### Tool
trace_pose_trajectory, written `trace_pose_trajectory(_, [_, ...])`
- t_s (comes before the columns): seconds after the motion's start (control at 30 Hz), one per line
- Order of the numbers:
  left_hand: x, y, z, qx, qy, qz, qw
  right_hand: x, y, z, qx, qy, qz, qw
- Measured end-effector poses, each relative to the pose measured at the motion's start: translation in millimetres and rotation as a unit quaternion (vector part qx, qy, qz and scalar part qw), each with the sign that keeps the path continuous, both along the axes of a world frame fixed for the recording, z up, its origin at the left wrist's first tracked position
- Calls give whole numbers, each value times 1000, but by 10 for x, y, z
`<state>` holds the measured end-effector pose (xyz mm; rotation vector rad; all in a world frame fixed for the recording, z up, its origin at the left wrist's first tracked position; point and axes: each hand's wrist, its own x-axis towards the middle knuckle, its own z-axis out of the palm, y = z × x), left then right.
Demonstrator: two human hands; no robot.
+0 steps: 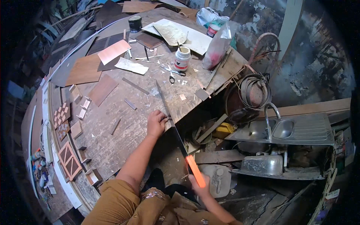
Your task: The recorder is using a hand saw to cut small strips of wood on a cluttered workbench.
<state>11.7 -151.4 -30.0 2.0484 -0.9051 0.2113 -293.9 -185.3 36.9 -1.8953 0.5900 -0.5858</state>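
My right hand [200, 184] is wrapped round the orange handle of a handsaw [181, 144]. Its long dark blade slants up and away across the edge of the worn wooden table [127, 131], with the tip over the tabletop. My left hand [156, 122] rests at that edge, right beside the blade, fingers closed. A small dark piece shows at its fingertips, too hidden to name. Farther off on the table are scissors [172, 77] with dark handles and an open white jar [182, 59] with a stick in it.
A dark can [135, 24], a plastic bag [218, 47] and thin wood sheets [84, 70] lie toward the back. Small wooden pieces, including a framed panel [69, 161], line the left side. A steel sink [283, 129] and a yellow container [225, 130] are right of the table.
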Motion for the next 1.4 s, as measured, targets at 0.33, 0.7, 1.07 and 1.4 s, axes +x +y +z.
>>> trace_pose_trajectory(0.33, [-20,49,-12,36,-1,-15,999,500,-70,10,107,35,-20,993])
trace_pose_trajectory(0.7, [-62,-46,88,35,26,26,999,709,-71,-236,-12,-33,18,999])
trace_pose_trajectory(1.07, [-59,-52,88,32,18,27,999,48,-12,-132,13,2,6,1000])
trace_pose_trajectory(1.4, [35,-84,-14,1,-2,34,999,302,-181,-385,178,1,-23,984])
